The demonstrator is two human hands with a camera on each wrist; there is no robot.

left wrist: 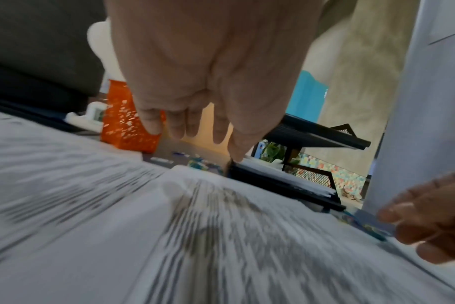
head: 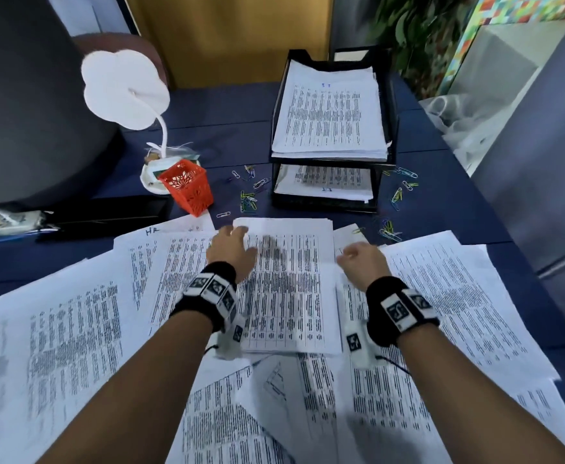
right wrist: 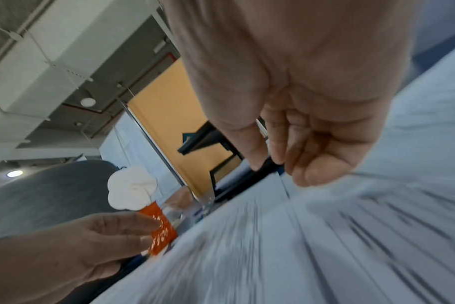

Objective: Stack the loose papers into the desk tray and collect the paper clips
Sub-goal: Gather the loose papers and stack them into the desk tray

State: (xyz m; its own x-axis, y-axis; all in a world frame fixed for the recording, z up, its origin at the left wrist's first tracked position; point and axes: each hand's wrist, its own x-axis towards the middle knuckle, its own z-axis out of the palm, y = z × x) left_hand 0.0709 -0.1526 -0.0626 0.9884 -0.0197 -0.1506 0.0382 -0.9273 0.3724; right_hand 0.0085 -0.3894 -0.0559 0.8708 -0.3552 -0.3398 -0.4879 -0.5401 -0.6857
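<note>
Your left hand [head: 231, 247] hovers with fingers spread and relaxed over the far left corner of the top printed sheet [head: 288, 286], and your right hand [head: 361, 259] hangs loosely curled by its right edge, holding nothing; flanking the sheet this way likely sets you up to square and lift it. The loose papers [head: 73, 346] fan across the near desk [head: 227, 105], overlapping, so the top one comes first. The two-tier desk tray [head: 390, 105] sits straight ahead, already holding stacks. Paper clips [head: 249, 199] lie scattered on both sides of the tray, and the orange mesh cup [head: 187, 187] beside them seems their likely container.
</note>
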